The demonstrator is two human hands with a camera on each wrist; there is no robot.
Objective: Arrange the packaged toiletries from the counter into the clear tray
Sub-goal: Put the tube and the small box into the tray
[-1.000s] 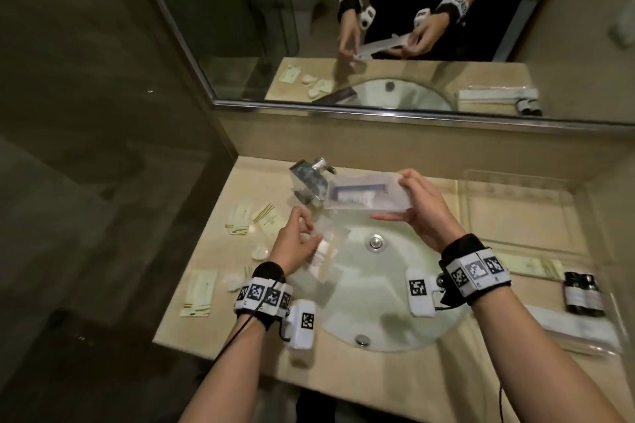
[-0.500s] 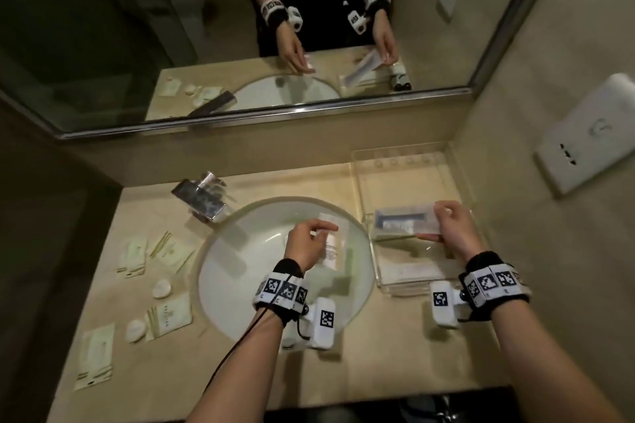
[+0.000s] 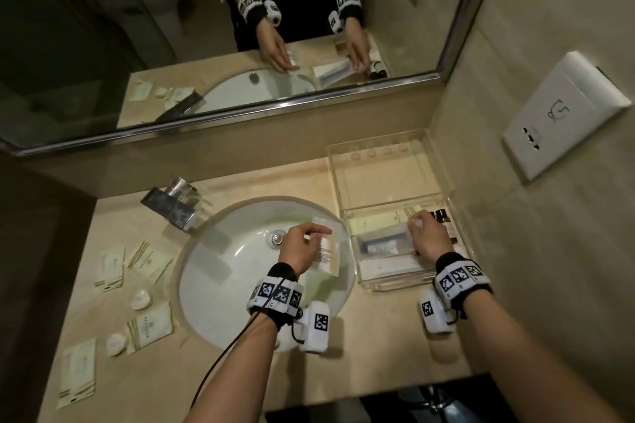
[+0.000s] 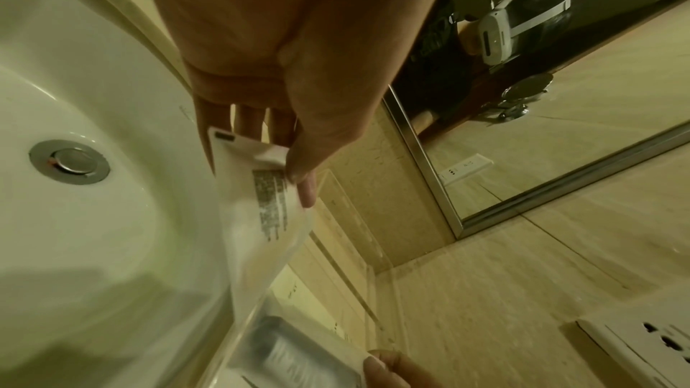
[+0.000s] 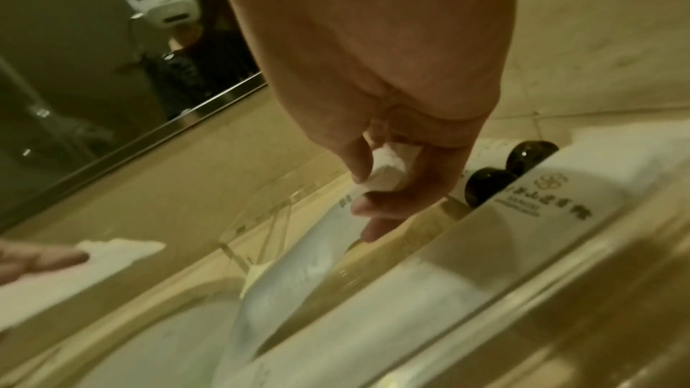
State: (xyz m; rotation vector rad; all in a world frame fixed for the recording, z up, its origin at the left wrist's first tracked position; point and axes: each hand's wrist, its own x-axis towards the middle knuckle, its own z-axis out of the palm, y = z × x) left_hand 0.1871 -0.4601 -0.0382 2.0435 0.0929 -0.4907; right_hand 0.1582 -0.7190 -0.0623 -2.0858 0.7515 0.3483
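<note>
The clear tray [image 3: 385, 178] stands on the counter right of the sink. My right hand [image 3: 417, 233] pinches the right end of a translucent packet [image 3: 381, 244] with a dark item inside and holds it low in the tray's front half; in the right wrist view thumb and fingers of the right hand [image 5: 373, 185] nip the packet [image 5: 298, 270] by its crimped end. Above the basin, my left hand [image 3: 318, 233] pinches a flat white printed packet [image 3: 326, 252]. The left wrist view shows that hand [image 4: 276, 155] with the thumb lying on the packet [image 4: 261, 202].
Pale packets [image 3: 378, 266] and two dark bottles [image 3: 441, 215] lie in the tray. Several sachets [image 3: 110, 268] and round soaps [image 3: 141, 299] lie on the counter left of the sink basin [image 3: 233, 285]. A faucet [image 3: 175, 206] sits behind it. A wall socket [image 3: 563, 113] is on the right.
My right hand has carried the translucent packet from above the faucet to the right and down into the tray. The left hand has kept its packet and drifted right over the basin.
</note>
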